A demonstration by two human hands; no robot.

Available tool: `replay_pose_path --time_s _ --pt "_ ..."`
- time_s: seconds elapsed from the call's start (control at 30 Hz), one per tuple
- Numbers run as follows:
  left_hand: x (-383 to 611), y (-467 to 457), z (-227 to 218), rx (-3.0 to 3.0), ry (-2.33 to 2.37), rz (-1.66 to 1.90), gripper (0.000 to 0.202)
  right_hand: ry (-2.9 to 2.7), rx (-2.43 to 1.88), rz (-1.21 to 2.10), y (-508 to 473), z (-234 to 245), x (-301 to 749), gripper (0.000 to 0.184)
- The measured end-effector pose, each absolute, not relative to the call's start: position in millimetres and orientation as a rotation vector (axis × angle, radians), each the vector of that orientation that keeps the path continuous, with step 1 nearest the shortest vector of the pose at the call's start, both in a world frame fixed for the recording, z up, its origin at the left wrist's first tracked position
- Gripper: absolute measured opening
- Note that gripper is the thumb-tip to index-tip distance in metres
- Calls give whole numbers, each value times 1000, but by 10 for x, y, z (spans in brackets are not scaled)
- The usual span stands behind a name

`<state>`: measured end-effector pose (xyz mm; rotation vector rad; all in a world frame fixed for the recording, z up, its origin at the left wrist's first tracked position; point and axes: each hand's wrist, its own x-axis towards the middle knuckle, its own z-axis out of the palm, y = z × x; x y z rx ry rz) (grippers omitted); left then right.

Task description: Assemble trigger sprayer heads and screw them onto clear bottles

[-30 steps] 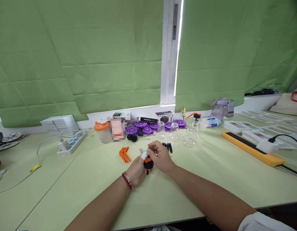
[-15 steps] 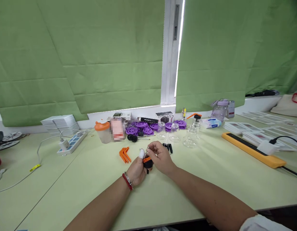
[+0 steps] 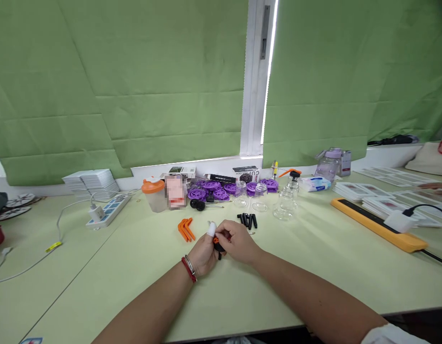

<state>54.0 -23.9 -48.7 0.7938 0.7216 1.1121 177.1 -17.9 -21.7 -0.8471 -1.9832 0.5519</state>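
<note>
My left hand (image 3: 204, 255) is closed around a small black and orange part (image 3: 218, 245), with a white wrap on the thumb. Fingers of my right hand (image 3: 238, 241) are pinched together over the top of that part. What they grip is hidden behind the fingertips. Several orange bent handles (image 3: 186, 230) lie left of my hands. Several short black tubes (image 3: 247, 220) lie just beyond my right hand. Black round knobs with thin metal rods (image 3: 199, 205) rest farther back.
Purple plastic wheels (image 3: 221, 194), clear glass jars (image 3: 283, 210) and an orange-lidded cup (image 3: 153, 196) stand along the back. A white power strip (image 3: 110, 210) is left, a yellow one (image 3: 374, 224) right. Another person's hand (image 3: 437, 187) shows at the right edge.
My right fingers have moved down onto the black and orange part; the thin metal piece seen between them is now hidden. Another person's hand has appeared at the far right.
</note>
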Motion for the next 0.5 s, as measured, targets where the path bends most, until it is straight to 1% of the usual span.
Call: replay_pose_path --time_s 0.1,0.2,0.23,0.33,0.4,0.5 --pt "520 -240 -468 776 713 1106 47 -2060 -805 441 -180 -218 1773 12" --pt "483 -249 -423 747 707 1133 42 -2161 -703 353 -196 -212 1768 8" --pt "469 -251 -407 732 714 1137 41 -2195 -683 314 -203 -212 1767 12" --pt "438 -254 -363 705 742 1129 40 -2296 -681 208 -216 -220 1775 34" --pt "431 -257 -337 716 742 1123 38 -2351 -692 163 -214 -227 1792 36" --pt "426 -269 -311 791 710 1123 35 -2397 -657 118 -197 -225 1833 33"
